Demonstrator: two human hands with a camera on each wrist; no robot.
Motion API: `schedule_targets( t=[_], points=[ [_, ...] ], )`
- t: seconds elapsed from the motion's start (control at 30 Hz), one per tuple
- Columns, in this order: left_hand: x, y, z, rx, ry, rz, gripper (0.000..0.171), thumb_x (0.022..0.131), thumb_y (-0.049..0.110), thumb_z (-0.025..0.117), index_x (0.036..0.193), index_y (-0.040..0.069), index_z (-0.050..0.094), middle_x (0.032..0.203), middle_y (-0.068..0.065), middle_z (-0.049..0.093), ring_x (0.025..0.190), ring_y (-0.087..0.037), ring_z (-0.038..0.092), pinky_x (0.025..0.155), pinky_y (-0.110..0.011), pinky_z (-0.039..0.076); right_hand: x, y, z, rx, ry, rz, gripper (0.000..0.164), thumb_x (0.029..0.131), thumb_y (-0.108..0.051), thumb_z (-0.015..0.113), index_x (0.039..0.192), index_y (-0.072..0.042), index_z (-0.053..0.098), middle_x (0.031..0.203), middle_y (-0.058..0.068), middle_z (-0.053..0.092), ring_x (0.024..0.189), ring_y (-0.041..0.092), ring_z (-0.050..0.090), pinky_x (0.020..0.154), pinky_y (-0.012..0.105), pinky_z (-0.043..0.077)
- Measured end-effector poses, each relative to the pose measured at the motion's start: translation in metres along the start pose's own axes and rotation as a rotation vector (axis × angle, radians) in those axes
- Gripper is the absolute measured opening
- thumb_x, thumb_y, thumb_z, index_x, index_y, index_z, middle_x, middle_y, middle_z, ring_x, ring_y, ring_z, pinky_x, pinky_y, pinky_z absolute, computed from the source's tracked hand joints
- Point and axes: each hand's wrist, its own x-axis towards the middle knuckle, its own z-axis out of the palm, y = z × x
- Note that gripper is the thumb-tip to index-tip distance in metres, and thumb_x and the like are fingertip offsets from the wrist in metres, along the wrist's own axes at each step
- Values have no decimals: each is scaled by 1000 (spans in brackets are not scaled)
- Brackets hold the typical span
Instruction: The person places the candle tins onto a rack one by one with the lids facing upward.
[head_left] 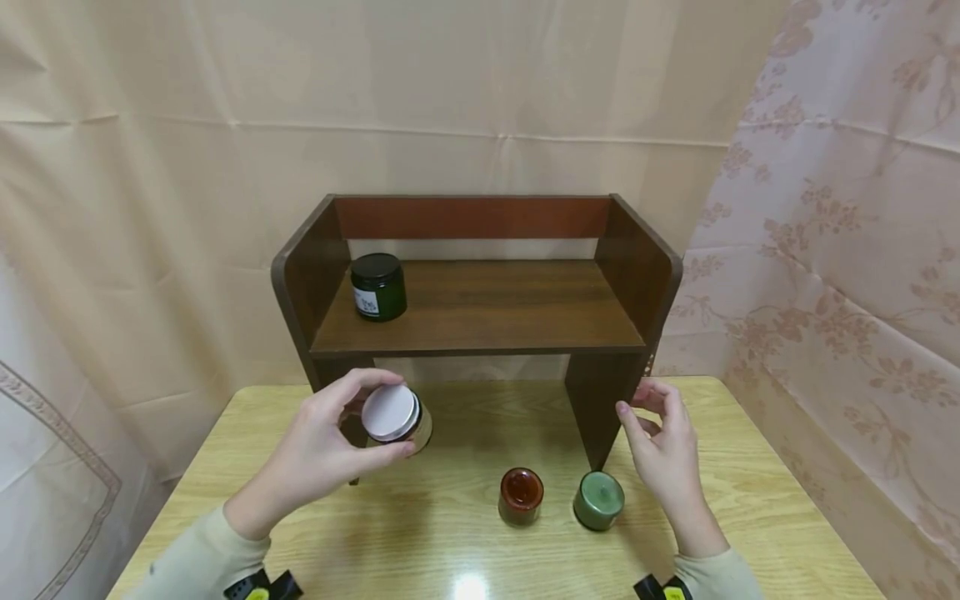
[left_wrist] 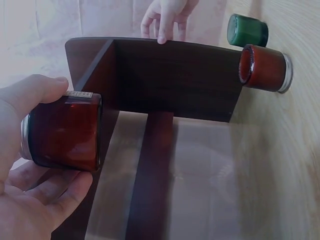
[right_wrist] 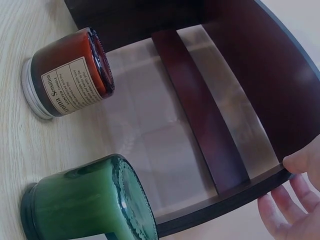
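Note:
My left hand [head_left: 330, 442] grips an amber glass candle jar [left_wrist: 67, 132] round its side, thumb and fingers on opposite sides. Its silver lid [head_left: 391, 412] is tilted up toward the head camera, and the jar is held in front of the shelf's left leg. My right hand [head_left: 663, 437] pinches the front edge of the right side panel [right_wrist: 225, 200] of a dark brown wooden shelf, with the thumb on the inner side. Two jars stand upside down on the table near that panel: an amber scented candle [head_left: 521, 496] and a green candle [head_left: 598, 502].
A dark green jar [head_left: 379, 287] with a black lid stands at the left of the shelf board [head_left: 495, 308]. The shelf stands on a light wooden table [head_left: 750, 483]. Beige curtains [head_left: 525, 92] hang behind, with a floral one [head_left: 840, 275] at the right.

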Motion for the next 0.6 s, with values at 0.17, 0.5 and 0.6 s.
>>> schedule_targets(
  t=[0.17,0.5,0.6],
  points=[
    [4,3,-3,2,9,19,73,71,8,104,135,18,69,124,5,74,95,-13,70,81,-20,59,0,-1,0,11,-2,11,45,97,9,77,136,8,55,119,20,67,105,-7,60,86,4,52],
    [14,11,-8,2,6,25,72,72,9,104,135,18,70,126,5,74,97,-15,70,82,-21,60,-1,-4,3,-6,-5,41,45,98,8,75,138,8,54,127,20,68,114,4,64,88,5,52],
    [18,13,-9,1,4,37,72,72,9,104,134,18,70,125,5,74,97,-14,70,82,-21,60,-1,-5,2,3,-10,36,44,99,9,74,137,9,53,131,24,69,116,-2,64,89,5,52]
  ],
)
